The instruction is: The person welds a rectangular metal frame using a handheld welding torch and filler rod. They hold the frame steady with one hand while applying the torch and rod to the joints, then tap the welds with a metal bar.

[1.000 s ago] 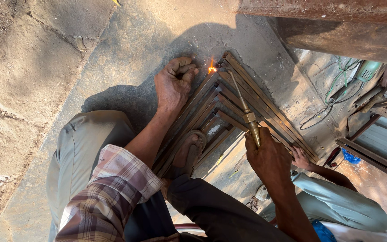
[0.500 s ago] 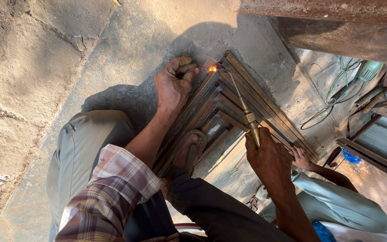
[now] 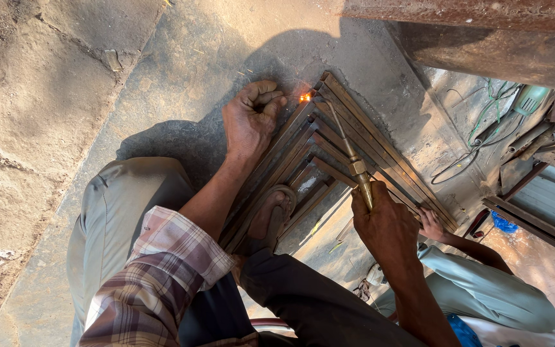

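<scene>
Right hand [image 3: 387, 225] gripping torch [image 3: 348, 154] (flame at frame corner [image 3: 319, 87]), left hand [image 3: 248, 119] perhaps feeding rod.

A rough concrete floor [image 3: 162, 83] carries a stack of nested rusty angle-iron frames [image 3: 329, 148], with a sandalled foot [image 3: 271, 218] pressing on them, loose green and dark cables [image 3: 483, 128] and metal bars [image 3: 534, 218] lying nearby.

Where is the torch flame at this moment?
Head view, upper centre: the flame burns at the corner of the stacked metal frames, just right of the left hand.
</scene>
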